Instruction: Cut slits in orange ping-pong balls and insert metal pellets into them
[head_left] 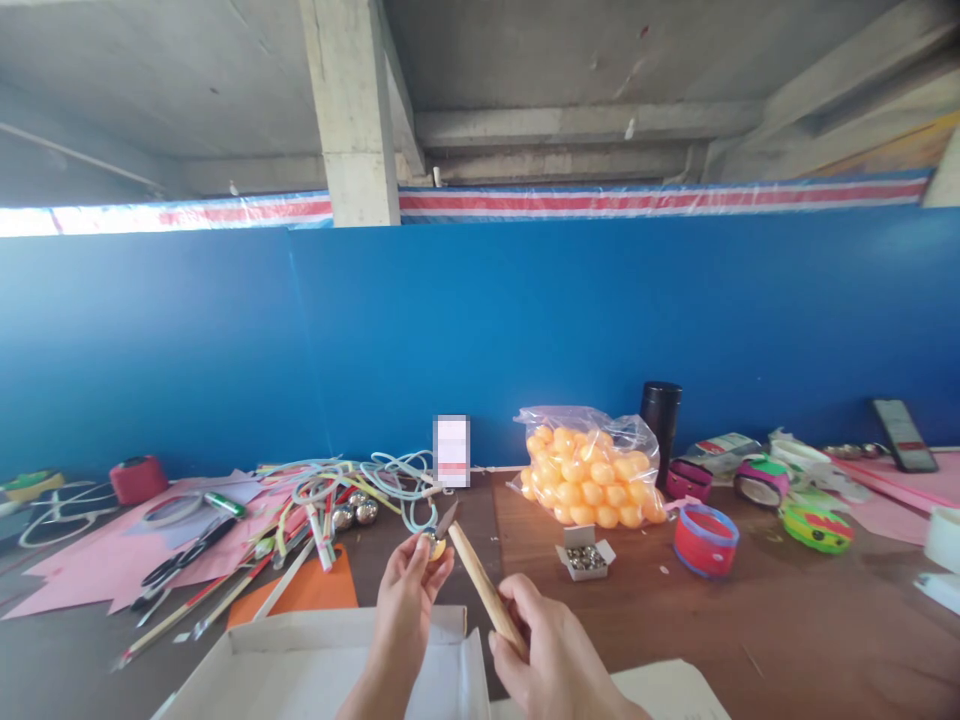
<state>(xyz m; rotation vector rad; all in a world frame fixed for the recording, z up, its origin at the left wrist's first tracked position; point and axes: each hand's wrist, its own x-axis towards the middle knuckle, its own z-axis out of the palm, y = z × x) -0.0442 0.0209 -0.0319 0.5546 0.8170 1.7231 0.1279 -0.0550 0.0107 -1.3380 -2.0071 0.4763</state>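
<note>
My right hand point(551, 640) is closed around a pale wooden handle point(480, 580) that slants up and to the left. Close by its upper end, a dark, pointed metal piece point(448, 518) juts up; whether the two are joined I cannot tell. My left hand point(412, 580) pinches a small round yellow piece point(437, 549) at the base of that metal point. Below both hands lies an open white cardboard box point(285, 660). A small box of shiny metal bells or beads point(587, 558) stands to the right of my hands.
Behind sits a clear bag of orange balls point(592, 480) beside a black cylinder point(661, 425). Rightward are a red-and-blue tape roll point(705, 540), a green roll point(817, 522) and a phone point(904, 435). Leftward are tangled tubes point(322, 485), metal balls point(365, 508), scissors point(184, 555) and pink sheets point(82, 560).
</note>
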